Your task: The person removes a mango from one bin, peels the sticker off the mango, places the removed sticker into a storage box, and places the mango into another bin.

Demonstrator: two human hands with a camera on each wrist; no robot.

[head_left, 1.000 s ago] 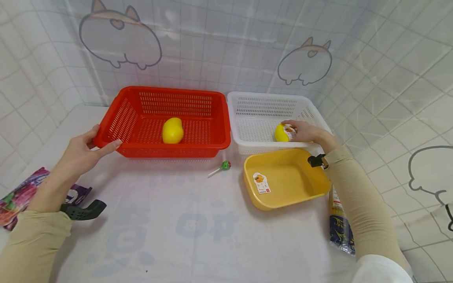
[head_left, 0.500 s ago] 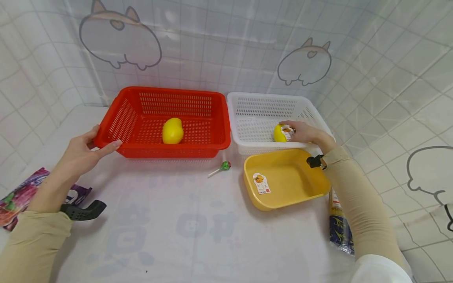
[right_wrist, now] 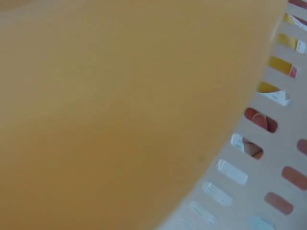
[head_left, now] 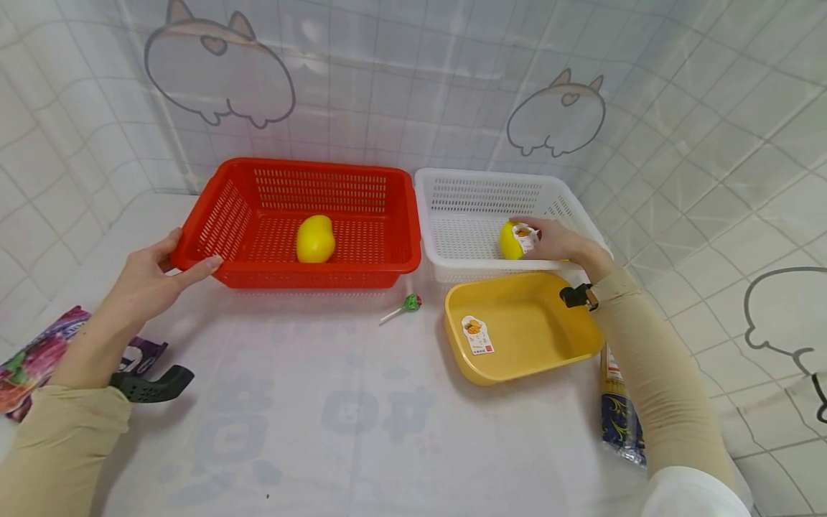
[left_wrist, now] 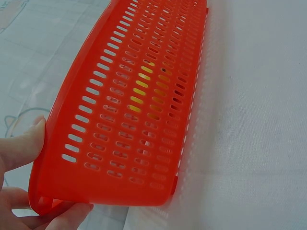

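My left hand (head_left: 145,280) grips the near left corner of the red basket (head_left: 304,276), with the thumb (left_wrist: 34,136) and fingers on its rim. Inside that basket lies a yellow mango (head_left: 316,239). In the white basket (head_left: 446,264) to its right, a second yellow mango (head_left: 508,243) carries a white sticker (head_left: 525,235) with a fruit picture. My right hand (head_left: 554,240) holds this mango from its right side. The right wrist view is mostly filled by the yellow tub; fingers and the mango show only through the white basket's slots.
A yellow tub (head_left: 517,323) with its own sticker stands before the white basket. A green lollipop (head_left: 411,302) lies in front of the red basket. Left lies a purple packet (head_left: 39,352); at right, a pasta packet (head_left: 622,416) sits partly under my right forearm.
The mango in my right hand has shifted slightly left and turned a little, with the hand following. My left hand and the red basket stay where they were.
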